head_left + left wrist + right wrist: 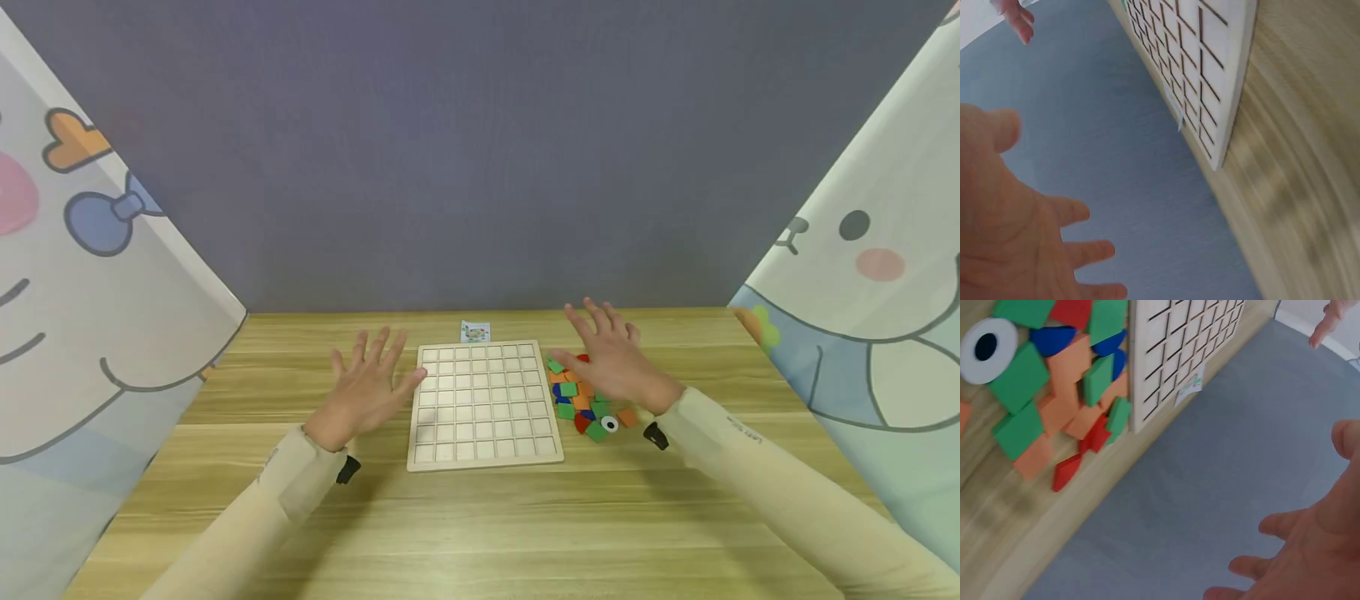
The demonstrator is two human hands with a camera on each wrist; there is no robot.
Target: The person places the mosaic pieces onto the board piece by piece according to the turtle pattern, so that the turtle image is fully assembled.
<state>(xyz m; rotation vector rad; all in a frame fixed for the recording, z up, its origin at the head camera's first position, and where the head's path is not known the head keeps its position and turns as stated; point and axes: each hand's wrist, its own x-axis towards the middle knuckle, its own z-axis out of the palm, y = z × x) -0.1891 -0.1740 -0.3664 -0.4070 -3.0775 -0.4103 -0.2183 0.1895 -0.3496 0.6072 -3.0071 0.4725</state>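
A pale wooden grid board with square cells lies flat on the table. My left hand hovers at the board's left side, fingers spread and holding nothing. On the other side my right hand is held above a pile of coloured pieces, its fingers spread too. The pile mixes green and orange squares with red and blue pieces, and my hand hides part of it in the head view. A white ring-like piece with a dark centre lies at the pile's edge.
Behind the board lies a small printed card. A grey panel rises at the back of the wooden table. Cartoon-printed sheets stand along both sides.
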